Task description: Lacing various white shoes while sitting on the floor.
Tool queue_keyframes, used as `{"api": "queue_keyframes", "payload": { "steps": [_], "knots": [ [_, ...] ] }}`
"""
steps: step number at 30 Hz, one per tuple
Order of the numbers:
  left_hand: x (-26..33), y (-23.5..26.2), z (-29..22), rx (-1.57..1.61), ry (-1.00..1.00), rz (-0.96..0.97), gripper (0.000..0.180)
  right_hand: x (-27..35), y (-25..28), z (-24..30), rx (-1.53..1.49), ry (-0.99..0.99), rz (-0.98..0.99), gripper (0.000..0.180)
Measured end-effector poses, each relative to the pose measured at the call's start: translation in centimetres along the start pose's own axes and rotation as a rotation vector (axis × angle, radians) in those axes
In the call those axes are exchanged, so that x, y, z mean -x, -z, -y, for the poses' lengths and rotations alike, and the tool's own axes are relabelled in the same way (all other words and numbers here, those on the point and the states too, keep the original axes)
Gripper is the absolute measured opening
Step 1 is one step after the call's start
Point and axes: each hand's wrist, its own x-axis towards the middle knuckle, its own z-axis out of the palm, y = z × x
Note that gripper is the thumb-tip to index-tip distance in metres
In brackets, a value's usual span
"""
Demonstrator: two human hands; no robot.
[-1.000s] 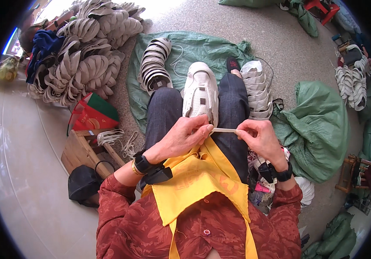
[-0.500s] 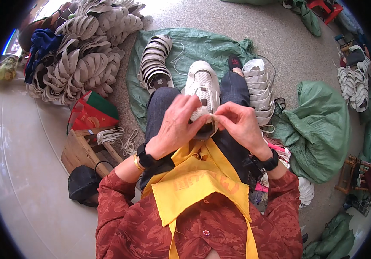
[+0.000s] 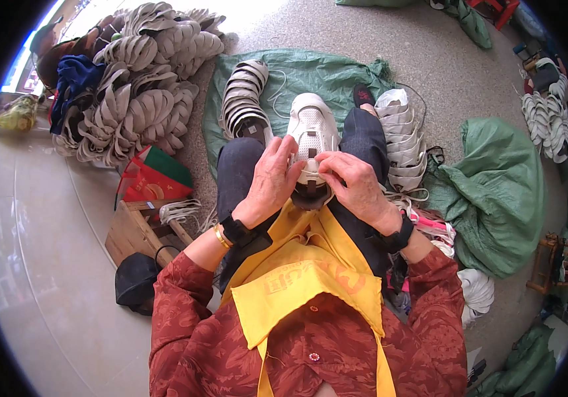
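A white sneaker (image 3: pixel 313 124) with a perforated toe stands between my knees, toe pointing away and dark-lined opening toward me. My left hand (image 3: pixel 270 177) grips the sneaker's left side near the tongue, fingers bent over the edge and thumb toward the middle. On the opposite side my right hand (image 3: pixel 355 182) is closed at the lacing edge, its fingertips curled against the upper. Whether a lace lies between the fingertips is too small to make out. A yellow apron (image 3: pixel 300 288) covers my lap just below the heel.
A row of grey-white shoe uppers (image 3: pixel 244 92) lies on a green sheet (image 3: pixel 327 66); more white uppers (image 3: pixel 404 142) are right. A large heap of uppers (image 3: pixel 145 92) fills the far left. A wooden stool (image 3: pixel 135 231), red-green bag (image 3: pixel 158 175) and green sack (image 3: pixel 495 192) flank me.
My hands have moved slightly apart, from pinching a pale piece together above the sneaker's opening to opposite sides of its lacing area. The view has shifted a little.
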Motion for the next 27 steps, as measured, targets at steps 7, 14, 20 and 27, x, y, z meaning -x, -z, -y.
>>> {"api": "queue_keyframes", "payload": {
  "steps": [7,14,20,27],
  "knots": [
    [-0.2,-0.3,0.1,-0.052,-0.049,-0.024,0.025,0.7,-0.3,0.0,0.052,-0.006,-0.043,0.01],
    [0.1,-0.5,-0.1,-0.067,-0.032,-0.037,0.025,0.7,-0.1,0.2,0.107,0.044,-0.05,0.011],
    [0.1,-0.5,-0.2,-0.08,-0.075,-0.054,0.024,1.1,-0.2,0.1,0.067,-0.004,-0.063,0.012],
    [-0.1,-0.8,0.0,-0.013,0.003,-0.062,0.021,1.3,0.3,-0.2,-0.03,-0.098,-0.053,0.009]
  ]
}}
